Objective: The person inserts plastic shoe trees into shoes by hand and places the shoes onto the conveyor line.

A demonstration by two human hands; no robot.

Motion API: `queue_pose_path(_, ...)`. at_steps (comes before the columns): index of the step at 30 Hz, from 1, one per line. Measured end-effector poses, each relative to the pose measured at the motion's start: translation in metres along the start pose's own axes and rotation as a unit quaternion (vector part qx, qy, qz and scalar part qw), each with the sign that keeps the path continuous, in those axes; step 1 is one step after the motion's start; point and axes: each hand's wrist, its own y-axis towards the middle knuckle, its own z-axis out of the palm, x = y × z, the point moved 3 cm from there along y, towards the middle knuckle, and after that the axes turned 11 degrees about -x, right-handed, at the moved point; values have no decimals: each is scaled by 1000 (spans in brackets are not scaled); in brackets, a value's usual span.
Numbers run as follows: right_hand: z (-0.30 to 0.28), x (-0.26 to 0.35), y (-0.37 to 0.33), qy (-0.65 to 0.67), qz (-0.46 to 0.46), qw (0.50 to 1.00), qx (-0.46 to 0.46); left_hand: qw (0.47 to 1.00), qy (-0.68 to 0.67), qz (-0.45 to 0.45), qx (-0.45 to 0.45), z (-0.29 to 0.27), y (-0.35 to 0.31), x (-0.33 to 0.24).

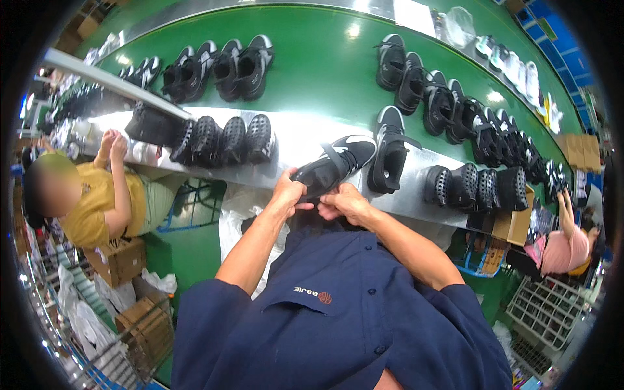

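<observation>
Both my hands are at the heel end of a black sneaker (pixel 335 164) with a light grey toe and a grey strap, tilted over the near edge of the metal table. My left hand (pixel 289 194) wraps round the left side of its heel, fingers closed on it. Close by, my right hand (pixel 344 203) has its fingers bent in at the heel's underside; whether they pinch something small there is hidden. Just right of it, a matching sneaker (pixel 389 153) lies on the metal surface, toe pointing away, its strap sticking out to the right.
Black studded shoe forms (pixel 233 140) stand in a row at the left, with more forms (pixel 478 187) at the right. Pairs of sneakers (pixel 244 68) line the green conveyor belt (pixel 318 65). Co-workers sit at left (pixel 107 201) and right (pixel 562 250). An open cardboard box (pixel 513 221) stands at the right.
</observation>
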Motion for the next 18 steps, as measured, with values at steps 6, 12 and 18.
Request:
queue_pose_path(6, -57, 74, -69, -271, -266, 924, -32, 974, 85, 204, -48, -48, -45, -16)
queue_pose_path(12, -38, 99, -71, -218, -262, 937, 84, 956, 150, 254, 4, -47, -72, -44)
queue_pose_path(18, -41, 92, -61, -193, -262, 942, 87, 857, 259, 445, 19, -53, -61, -51)
